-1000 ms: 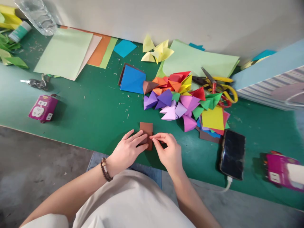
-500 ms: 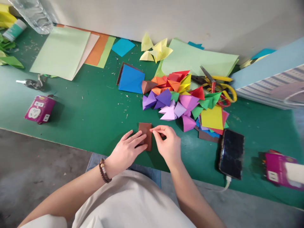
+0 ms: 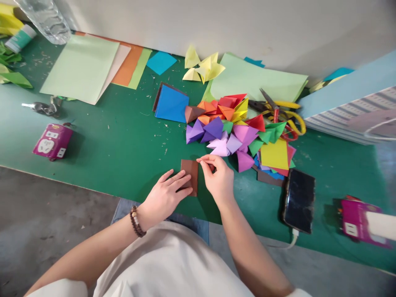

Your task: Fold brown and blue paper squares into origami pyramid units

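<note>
A small rectangular piece of brown paper [image 3: 189,175] lies flat on the green tabletop [image 3: 93,156]. My left hand [image 3: 163,196] rests on its lower left part, with spread fingers pinning it down. My right hand [image 3: 218,181] hovers just off the paper's upper right corner, thumb and forefinger pinched together. Nothing shows between those fingertips. A heap of folded multicoloured paper pieces [image 3: 235,136] sits close beyond my right hand.
Scissors with yellow handles [image 3: 278,111] lie behind the heap, and a folded blue square [image 3: 171,103] lies to its left. A phone [image 3: 298,201] on a cable lies to the right. Paper sheets [image 3: 80,68] and a magenta socket box [image 3: 52,141] are at the left.
My right hand has lifted off the brown paper's edge and moved away from me, toward the heap. My left hand stays on the paper.
</note>
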`<state>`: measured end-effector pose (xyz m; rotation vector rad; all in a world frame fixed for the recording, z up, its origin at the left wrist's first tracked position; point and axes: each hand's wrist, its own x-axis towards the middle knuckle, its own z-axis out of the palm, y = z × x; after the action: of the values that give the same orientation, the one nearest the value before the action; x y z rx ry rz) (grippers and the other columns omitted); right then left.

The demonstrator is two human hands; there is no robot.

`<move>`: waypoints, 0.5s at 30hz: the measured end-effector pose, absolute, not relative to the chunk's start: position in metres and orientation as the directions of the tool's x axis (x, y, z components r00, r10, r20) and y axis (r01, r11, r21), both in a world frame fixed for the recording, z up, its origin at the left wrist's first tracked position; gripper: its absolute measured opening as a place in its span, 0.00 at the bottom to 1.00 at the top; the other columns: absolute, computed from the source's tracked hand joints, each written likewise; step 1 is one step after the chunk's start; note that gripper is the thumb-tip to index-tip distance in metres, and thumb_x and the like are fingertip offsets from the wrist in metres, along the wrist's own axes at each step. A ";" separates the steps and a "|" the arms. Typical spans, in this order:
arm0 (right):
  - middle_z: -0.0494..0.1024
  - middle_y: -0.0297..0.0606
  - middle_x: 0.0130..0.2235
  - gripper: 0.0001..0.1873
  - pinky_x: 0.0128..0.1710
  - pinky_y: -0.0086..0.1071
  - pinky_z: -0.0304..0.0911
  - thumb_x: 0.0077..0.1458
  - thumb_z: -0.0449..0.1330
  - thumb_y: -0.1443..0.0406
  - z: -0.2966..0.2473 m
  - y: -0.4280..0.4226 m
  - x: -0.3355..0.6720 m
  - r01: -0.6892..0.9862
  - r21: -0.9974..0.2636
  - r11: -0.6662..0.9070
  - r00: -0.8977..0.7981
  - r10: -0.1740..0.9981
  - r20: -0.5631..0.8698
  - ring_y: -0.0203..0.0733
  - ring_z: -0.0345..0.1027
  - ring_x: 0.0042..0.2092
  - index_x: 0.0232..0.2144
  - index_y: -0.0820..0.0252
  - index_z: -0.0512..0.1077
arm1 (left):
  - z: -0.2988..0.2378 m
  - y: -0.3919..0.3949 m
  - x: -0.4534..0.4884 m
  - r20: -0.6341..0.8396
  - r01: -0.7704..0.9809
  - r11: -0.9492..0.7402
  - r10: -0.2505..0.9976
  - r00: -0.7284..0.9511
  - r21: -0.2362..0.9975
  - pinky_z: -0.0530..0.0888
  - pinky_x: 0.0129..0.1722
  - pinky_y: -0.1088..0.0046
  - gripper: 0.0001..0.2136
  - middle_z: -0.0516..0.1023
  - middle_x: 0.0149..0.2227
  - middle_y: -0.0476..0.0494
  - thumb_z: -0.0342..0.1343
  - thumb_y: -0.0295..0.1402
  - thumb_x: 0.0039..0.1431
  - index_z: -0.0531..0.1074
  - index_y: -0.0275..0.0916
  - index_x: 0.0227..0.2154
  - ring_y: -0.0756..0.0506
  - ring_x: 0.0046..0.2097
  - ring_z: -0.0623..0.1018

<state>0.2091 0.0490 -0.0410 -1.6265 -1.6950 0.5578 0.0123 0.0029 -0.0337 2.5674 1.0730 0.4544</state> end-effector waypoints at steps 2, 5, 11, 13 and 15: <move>0.79 0.39 0.39 0.08 0.35 0.35 0.68 0.61 0.56 0.63 -0.041 0.049 0.217 0.683 -0.709 0.174 -0.013 0.974 0.227 0.38 0.69 0.29 0.41 0.57 0.72 | -0.035 0.003 0.013 0.170 0.626 -0.667 0.727 0.665 0.404 0.61 0.64 0.55 0.13 0.70 0.60 0.43 0.48 0.25 0.65 0.75 0.42 0.46 0.43 0.64 0.65; 0.76 0.39 0.39 0.07 0.33 0.34 0.67 0.60 0.59 0.61 -0.038 0.049 0.228 0.722 -0.613 0.321 -0.179 0.943 0.282 0.36 0.66 0.27 0.39 0.57 0.73 | -0.035 0.003 0.013 0.179 0.630 -0.671 0.726 0.664 0.391 0.61 0.64 0.56 0.13 0.70 0.60 0.44 0.48 0.25 0.66 0.74 0.43 0.46 0.43 0.64 0.66; 0.76 0.37 0.32 0.08 0.33 0.32 0.66 0.62 0.58 0.63 -0.035 0.053 0.240 0.665 -0.477 0.575 -0.512 0.815 0.270 0.40 0.72 0.34 0.31 0.57 0.74 | -0.031 0.005 0.016 0.188 0.659 -0.658 0.745 0.640 0.365 0.61 0.63 0.60 0.13 0.73 0.58 0.43 0.45 0.29 0.69 0.68 0.36 0.52 0.45 0.62 0.68; 0.76 0.37 0.31 0.08 0.32 0.32 0.65 0.62 0.57 0.63 -0.036 0.054 0.241 0.648 -0.448 0.616 -0.557 0.785 0.273 0.39 0.71 0.33 0.31 0.58 0.74 | -0.030 0.005 0.017 0.189 0.660 -0.661 0.743 0.642 0.358 0.61 0.63 0.60 0.13 0.73 0.58 0.43 0.45 0.29 0.69 0.68 0.36 0.52 0.45 0.62 0.68; 0.77 0.37 0.30 0.09 0.32 0.32 0.65 0.63 0.57 0.63 -0.036 0.055 0.243 0.628 -0.436 0.645 -0.587 0.760 0.278 0.39 0.71 0.32 0.31 0.58 0.74 | -0.030 0.005 0.017 0.188 0.662 -0.662 0.743 0.643 0.350 0.61 0.63 0.60 0.13 0.72 0.58 0.43 0.45 0.29 0.69 0.68 0.36 0.52 0.45 0.62 0.68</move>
<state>0.2428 0.0551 -0.0361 -1.0901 -2.4238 0.4057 0.0170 0.0048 -0.0298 2.6144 1.1398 0.4648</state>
